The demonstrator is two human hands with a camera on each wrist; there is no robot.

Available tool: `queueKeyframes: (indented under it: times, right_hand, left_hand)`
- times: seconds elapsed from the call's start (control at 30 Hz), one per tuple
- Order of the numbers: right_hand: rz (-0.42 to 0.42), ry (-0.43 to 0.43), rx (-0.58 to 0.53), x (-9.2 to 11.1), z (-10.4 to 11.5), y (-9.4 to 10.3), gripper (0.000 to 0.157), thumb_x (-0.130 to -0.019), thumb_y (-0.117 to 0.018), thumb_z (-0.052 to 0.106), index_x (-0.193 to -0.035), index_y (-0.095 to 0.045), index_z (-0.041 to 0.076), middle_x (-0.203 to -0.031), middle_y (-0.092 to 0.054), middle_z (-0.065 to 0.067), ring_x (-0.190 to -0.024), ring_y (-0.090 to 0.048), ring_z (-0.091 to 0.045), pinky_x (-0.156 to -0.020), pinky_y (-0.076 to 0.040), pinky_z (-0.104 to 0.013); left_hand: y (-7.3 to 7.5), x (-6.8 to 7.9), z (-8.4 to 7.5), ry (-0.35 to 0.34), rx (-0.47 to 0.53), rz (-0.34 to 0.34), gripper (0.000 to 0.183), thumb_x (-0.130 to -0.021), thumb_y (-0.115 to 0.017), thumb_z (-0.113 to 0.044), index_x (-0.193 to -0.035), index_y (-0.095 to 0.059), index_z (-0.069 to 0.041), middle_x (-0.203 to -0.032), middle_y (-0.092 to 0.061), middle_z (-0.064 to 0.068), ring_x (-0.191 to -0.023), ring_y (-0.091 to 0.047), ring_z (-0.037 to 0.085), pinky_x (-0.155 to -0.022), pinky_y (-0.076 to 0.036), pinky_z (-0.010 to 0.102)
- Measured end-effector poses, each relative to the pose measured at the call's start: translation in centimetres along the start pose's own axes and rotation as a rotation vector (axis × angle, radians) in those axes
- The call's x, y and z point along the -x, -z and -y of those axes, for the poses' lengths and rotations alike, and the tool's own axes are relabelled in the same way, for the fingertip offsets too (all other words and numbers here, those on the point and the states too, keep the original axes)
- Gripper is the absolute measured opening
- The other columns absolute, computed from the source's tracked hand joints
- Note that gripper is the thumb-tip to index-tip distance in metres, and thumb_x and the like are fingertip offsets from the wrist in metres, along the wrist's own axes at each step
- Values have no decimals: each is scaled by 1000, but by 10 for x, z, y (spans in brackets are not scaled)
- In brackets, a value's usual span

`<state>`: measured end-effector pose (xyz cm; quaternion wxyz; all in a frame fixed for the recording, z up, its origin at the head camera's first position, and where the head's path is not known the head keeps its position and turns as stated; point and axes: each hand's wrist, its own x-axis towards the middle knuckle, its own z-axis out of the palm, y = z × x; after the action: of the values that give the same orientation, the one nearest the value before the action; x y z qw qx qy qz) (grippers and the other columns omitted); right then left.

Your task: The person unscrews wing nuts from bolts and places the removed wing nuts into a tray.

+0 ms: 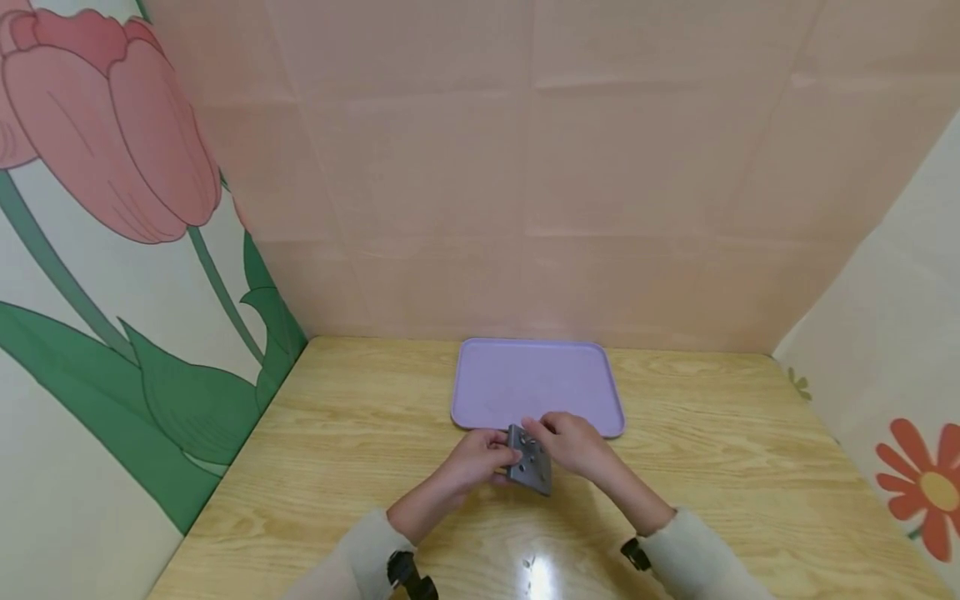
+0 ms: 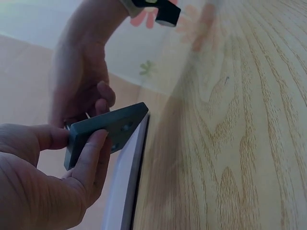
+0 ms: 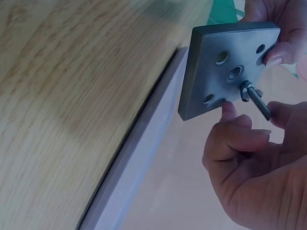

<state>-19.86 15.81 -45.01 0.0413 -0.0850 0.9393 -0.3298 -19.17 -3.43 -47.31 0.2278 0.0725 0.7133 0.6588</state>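
A square grey metal plate [image 3: 220, 62] with several holes is held upright on its edge over the table in front of the tray. My left hand [image 1: 480, 458] pinches its side between thumb and fingers. From one corner hole a threaded bolt [image 3: 259, 103] sticks out, with a nut [image 3: 245, 91] on it close to the plate's face. My right hand [image 3: 259, 167] has its fingers curled at the bolt's free end, the thumb right at the tip. One of its fingertips is at the plate's lower edge. In the left wrist view the plate hides part of the right hand [image 2: 84, 81].
A lilac tray [image 1: 536, 379] lies on the wooden table [image 1: 360, 433] just beyond the hands, against the pink back wall [image 1: 562, 208]. Flower-patterned side walls stand left and right. Both wrists wear black camera straps [image 1: 408, 575].
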Motion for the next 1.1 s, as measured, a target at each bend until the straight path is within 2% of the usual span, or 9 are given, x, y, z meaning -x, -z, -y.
queueKeyframes:
  times: [0.1, 0.23, 0.47, 0.57, 0.7, 0.93, 1.1]
  right_hand:
    - [51, -77, 9, 1, 0, 1, 52, -102, -51, 51, -96, -72, 5, -89, -70, -6, -79, -60, -20, -66, -49, -36]
    - [84, -107, 25, 1, 0, 1, 57, -101, -49, 57, -95, -73, 5, -93, -71, -7, -82, -62, -21, -67, -50, -37]
    - [99, -89, 51, 4, 3, 1, 49, -101, -53, 52, -80, -68, 10, -75, -62, -2, -69, -54, -19, -57, -42, -31]
    - [103, -77, 43, 6, 5, 3, 45, -100, -57, 50, -78, -66, 11, -71, -58, -1, -66, -52, -18, -56, -39, -30]
    - [108, -27, 3, 8, 6, 5, 34, -99, -62, 44, -84, -65, 14, -74, -57, -1, -67, -50, -17, -58, -39, -30]
    - [50, 164, 9, 7, 1, 5, 9, -93, -73, 23, -93, -69, 14, -87, -59, 0, -82, -55, -18, -68, -47, -33]
    - [28, 226, 13, 6, -2, 4, 13, -88, -77, 12, -98, -69, 16, -93, -60, -3, -86, -56, -20, -72, -49, -35]
  left_hand:
    - [0, 0, -1, 0, -12, -4, 30, -93, -66, -7, -118, -63, 10, -105, -73, 15, -91, -72, 23, -76, -62, 40]
    - [0, 0, 0, -3, -25, -7, 30, -93, -66, -7, -117, -62, 9, -103, -73, 13, -90, -72, 23, -74, -61, 38]
    - [-3, 1, 0, -15, -16, 3, 26, -91, -67, -5, -113, -62, 9, -99, -72, 13, -89, -72, 24, -71, -61, 36]
    - [-3, 2, 0, -7, -14, 2, 25, -92, -67, -5, -112, -62, 8, -98, -72, 12, -89, -72, 23, -72, -61, 37]
    - [-2, 2, 1, 4, -15, -2, 24, -93, -66, -7, -112, -63, 6, -98, -72, 11, -89, -72, 22, -73, -61, 36]
    - [-1, 0, 3, -2, 16, -2, 25, -92, -65, -6, -112, -63, 9, -102, -74, 15, -90, -72, 23, -72, -62, 34]
    - [-1, 1, 2, -1, 25, -4, 27, -92, -65, -6, -113, -63, 10, -104, -74, 16, -91, -72, 24, -72, -62, 34]
